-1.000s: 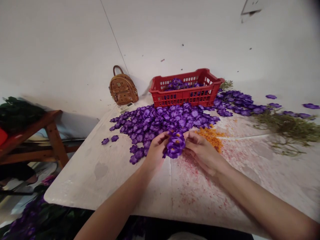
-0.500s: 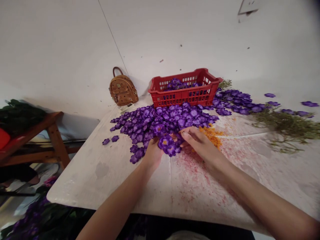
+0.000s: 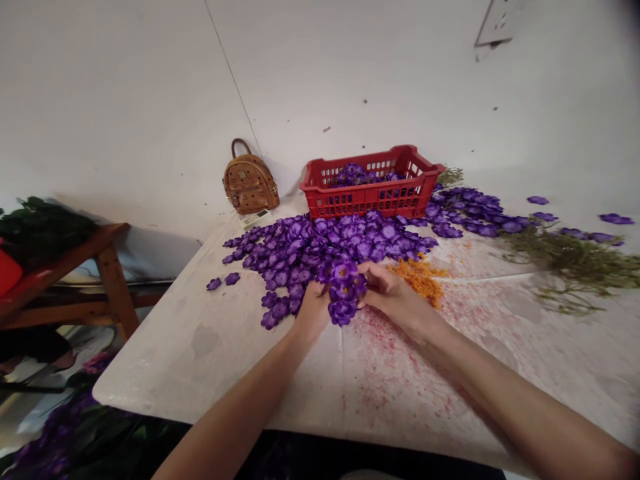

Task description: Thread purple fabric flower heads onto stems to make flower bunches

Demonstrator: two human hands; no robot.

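A bunch of purple artificial flowers [image 3: 343, 290] with yellow centres stands above the table between my two hands. My left hand [image 3: 314, 308] is closed around it from the left and below; the flower heads partly hide the fingers. On the right side my right hand [image 3: 393, 297] has its thumb and fingers bent together at the edge of the blossoms, pinching there. Behind the bunch spreads a heap of loose purple petal pieces [image 3: 295, 247]. A small pile of orange-yellow flower centres [image 3: 423, 277] lies just beyond my right hand.
A red plastic crate [image 3: 370, 200] holding purple flowers stands at the back against the wall. Left of it are a small brown backpack [image 3: 250, 183] and a pale calculator-like device [image 3: 256, 219]. Green stems [image 3: 575, 267] lie at the right. A wooden stand [image 3: 113, 280] is beyond the table's left edge.
The flower bunch has turned more upright, its blossoms now stacked one above another. My right hand's fingers have moved in and closed against its right side. The view has tilted slightly up.
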